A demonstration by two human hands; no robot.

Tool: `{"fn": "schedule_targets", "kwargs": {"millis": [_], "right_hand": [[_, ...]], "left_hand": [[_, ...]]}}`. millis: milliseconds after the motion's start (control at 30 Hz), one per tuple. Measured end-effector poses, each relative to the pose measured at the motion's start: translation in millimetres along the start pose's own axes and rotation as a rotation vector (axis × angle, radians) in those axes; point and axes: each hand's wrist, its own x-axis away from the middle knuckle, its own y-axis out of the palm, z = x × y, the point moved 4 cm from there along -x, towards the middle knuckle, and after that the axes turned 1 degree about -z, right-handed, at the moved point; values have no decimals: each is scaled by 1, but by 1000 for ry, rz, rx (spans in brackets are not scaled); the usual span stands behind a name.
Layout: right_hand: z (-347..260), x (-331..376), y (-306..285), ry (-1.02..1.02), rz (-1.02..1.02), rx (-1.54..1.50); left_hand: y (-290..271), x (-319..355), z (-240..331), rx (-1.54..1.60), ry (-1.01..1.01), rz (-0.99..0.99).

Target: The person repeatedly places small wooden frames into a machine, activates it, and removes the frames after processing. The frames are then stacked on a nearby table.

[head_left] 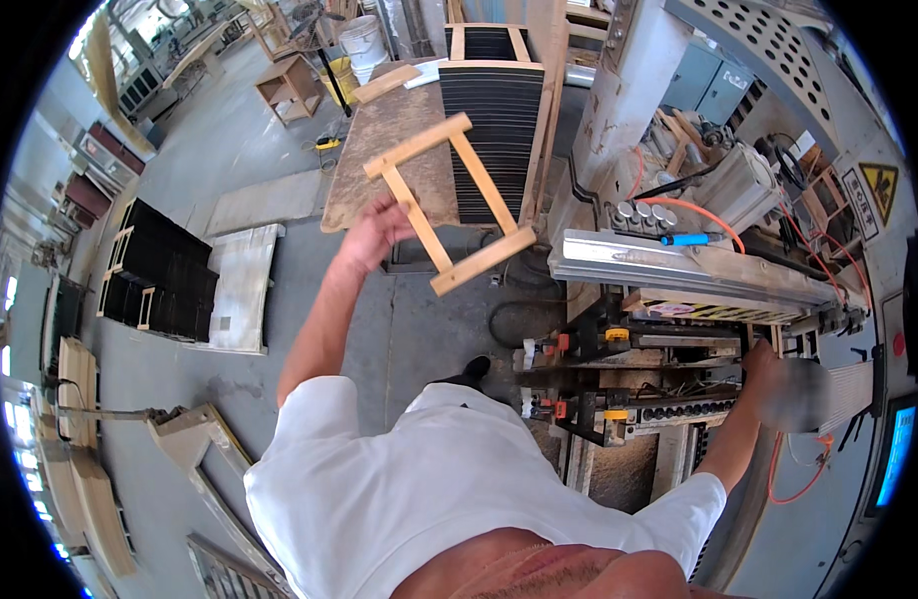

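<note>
In left hand [374, 235]: wooden frame [449, 203]

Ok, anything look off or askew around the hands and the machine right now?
Nothing looks broken or spilled. The wooden frame sits tilted only because the left hand holds it up in the air by one rail. The right hand rests at the machine; that spot is blurred, so its grip is unclear.

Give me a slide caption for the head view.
Left hand lifts a wooden frame; right hand rests at the machine.
</note>
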Motion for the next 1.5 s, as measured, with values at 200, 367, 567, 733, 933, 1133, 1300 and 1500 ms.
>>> {"fn": "schedule_targets", "kwargs": {"millis": [200, 367, 567, 733, 933, 1133, 1300, 1500], "right_hand": [[32, 3, 5, -2, 206, 16], [-21, 96, -74, -134, 574, -607], [-91, 227, -88, -161, 501, -1147], [-144, 300, -55, 87, 332, -1169], [-188, 354, -23, 243, 218, -1237], [-184, 407, -26, 409, 297, -1154], [-156, 472, -56, 364, 419, -910], [-99, 614, -45, 701, 410, -555]], "left_hand": [[-21, -92, 81, 54, 208, -26], [-29, -186, 147, 128, 283, 17], [-26, -335, 154, 123, 135, -38], [-13, -386, 129, -509, 78, 99], [-14, -368, 132, -501, 246, 131], [3, -248, 112, -273, 705, 112], [76, -88, -15, -385, 377, -356], [108, 50, -211, -325, -584, -899]]}}
